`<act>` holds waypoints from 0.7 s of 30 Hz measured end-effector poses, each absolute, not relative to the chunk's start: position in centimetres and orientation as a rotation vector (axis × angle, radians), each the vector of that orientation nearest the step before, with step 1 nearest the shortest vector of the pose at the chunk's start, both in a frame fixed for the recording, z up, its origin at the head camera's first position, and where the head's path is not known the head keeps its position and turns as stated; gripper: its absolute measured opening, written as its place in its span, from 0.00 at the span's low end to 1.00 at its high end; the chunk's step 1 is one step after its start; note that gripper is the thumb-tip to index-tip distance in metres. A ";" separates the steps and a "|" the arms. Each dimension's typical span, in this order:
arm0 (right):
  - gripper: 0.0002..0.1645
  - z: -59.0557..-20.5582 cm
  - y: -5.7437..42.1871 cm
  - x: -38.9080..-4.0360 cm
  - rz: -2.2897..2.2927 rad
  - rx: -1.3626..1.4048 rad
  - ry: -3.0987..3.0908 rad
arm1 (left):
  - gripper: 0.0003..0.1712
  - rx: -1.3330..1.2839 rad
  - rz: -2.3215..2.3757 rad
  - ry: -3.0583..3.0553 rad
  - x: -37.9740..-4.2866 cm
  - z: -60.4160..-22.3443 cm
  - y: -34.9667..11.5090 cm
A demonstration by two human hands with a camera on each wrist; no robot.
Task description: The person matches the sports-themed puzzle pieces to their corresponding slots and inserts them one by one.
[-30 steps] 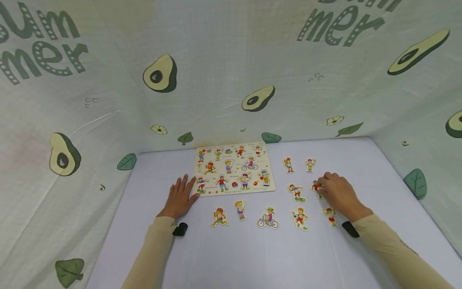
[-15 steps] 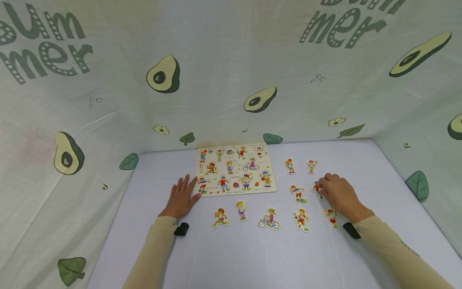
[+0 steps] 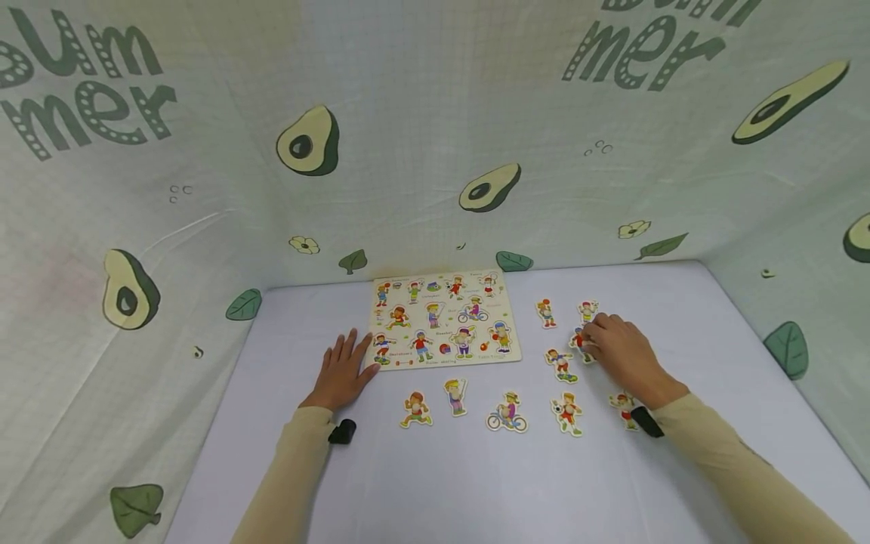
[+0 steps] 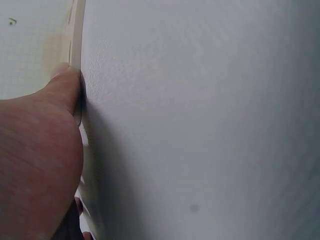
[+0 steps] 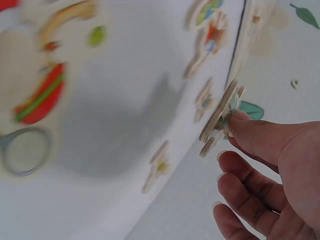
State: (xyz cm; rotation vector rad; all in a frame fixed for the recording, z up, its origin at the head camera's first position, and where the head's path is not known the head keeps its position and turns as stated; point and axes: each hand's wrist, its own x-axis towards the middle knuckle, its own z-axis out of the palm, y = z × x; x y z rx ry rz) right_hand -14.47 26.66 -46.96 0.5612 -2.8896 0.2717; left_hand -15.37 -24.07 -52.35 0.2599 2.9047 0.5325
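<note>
My right hand [image 3: 627, 357] pinches a wooden puzzle piece [image 3: 580, 344] showing a figure in a red top and blue cap. In the right wrist view that puzzle piece [image 5: 218, 120] is seen edge-on between thumb and fingers, raised over the white table. Fingers spread, my left hand [image 3: 337, 372] lies on the table with thumb and fingertips at the left edge of the wooden puzzle board [image 3: 445, 355]. The left wrist view has the thumb [image 4: 65, 85] against the board's edge [image 4: 78, 30]. The board carries printed sports figures.
Near the right hand lie a skateboarder piece [image 3: 561, 366], a basketball piece [image 3: 546, 313] and a piece [image 3: 587, 310] in a pink cap. Forward sit a cyclist piece [image 3: 507, 413], a soccer piece [image 3: 566, 414] and a runner piece [image 3: 416, 410]. An avocado-print cloth [image 3: 394, 136] backs the table.
My right hand has lifted the red-topped puzzle piece and shifted it left and slightly away, toward the pink-capped piece. The left hand stays at the board's edge.
</note>
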 end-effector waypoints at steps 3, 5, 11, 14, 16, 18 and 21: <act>0.11 -46.6 25.7 -14.8 0.292 0.591 -2.849 | 0.41 0.256 0.532 2.899 -15.4 -52.5 -24.1; 0.12 -46.3 25.0 -15.1 0.297 0.601 -2.838 | 0.42 0.250 0.522 2.894 -15.4 -52.3 -24.0; 0.12 -45.8 22.5 -15.9 0.316 0.620 -2.846 | 0.41 0.218 0.516 2.877 -15.4 -51.8 -23.7; 0.12 -45.7 21.2 -16.3 0.322 0.642 -2.845 | 0.41 0.211 0.512 2.873 -15.4 -51.8 -23.7; 0.12 -45.6 20.3 -16.6 0.314 0.668 -2.840 | 0.41 0.211 0.497 2.872 -15.4 -51.9 -23.7; 0.12 -45.6 19.4 -16.9 0.311 0.687 -2.832 | 0.41 0.221 0.497 2.882 -15.4 -52.1 -23.8; 0.13 -45.5 18.1 -17.4 0.336 0.719 -2.811 | 0.41 0.233 0.499 2.894 -15.4 -52.3 -23.8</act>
